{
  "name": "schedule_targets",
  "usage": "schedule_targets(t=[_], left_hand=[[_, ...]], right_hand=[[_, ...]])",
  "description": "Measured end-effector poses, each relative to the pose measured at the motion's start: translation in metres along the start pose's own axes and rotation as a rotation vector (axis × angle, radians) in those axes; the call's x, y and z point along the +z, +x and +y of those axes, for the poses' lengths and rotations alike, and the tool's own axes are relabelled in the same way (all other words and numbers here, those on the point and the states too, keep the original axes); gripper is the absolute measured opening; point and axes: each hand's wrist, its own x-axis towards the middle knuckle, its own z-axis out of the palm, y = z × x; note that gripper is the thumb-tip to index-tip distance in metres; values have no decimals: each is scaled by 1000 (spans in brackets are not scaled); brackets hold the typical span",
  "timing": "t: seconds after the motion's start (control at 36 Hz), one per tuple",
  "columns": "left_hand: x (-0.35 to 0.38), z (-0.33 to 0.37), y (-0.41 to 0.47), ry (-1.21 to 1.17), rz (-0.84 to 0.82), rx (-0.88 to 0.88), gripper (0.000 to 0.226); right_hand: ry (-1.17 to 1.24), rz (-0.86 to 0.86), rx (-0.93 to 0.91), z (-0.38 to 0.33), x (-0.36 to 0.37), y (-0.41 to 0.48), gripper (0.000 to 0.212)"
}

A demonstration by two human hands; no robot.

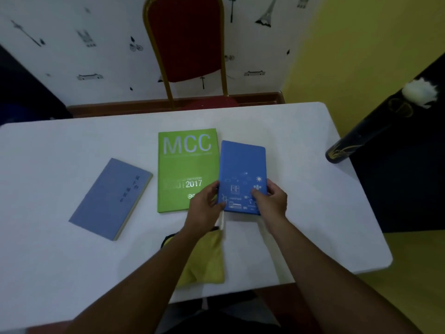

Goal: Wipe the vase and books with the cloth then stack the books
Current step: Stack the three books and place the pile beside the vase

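A white table (72,261) fills the middle. Behind it stands a red chair (185,39) with a gold frame. The wall (72,56) is white with little black drawings. A yellow wall (361,44) is beside it.

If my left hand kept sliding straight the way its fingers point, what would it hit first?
Your left hand points up and right, already touching the blue book it holds with the right hand. It would press into that book first; the green book lies beneath, though depth is unclear.
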Motion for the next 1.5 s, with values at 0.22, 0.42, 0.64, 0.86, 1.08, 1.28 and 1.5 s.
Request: schedule_targets(t=[0.22,0.42,0.64,0.86,1.08,1.28,1.5], left_hand=[[-80,-6,7,-12,93,-17,66],[-120,-20,10,-55,136,-85,67],[-129,-42,14,191,151,12,65],[-125,-35,17,426,144,-41,60],[-132,-41,14,458,117,-17,56],[-149,-42,7,459,152,54,55],[-216,-70,-3,579,323,-3,51]], right_hand=[[-59,-123,-131,-31,73,-18,46],[-179,-189,-179,-32,119,-22,39],[-365,-211,-214,-18,130,-21,41],[-418,-196,-192,-17,133,-22,52],[-520,-236,-211,-20,133,-21,60],[-604,-160,-406,-17,142,-32,63],[-535,-270,-759,4,189,-99,39]])
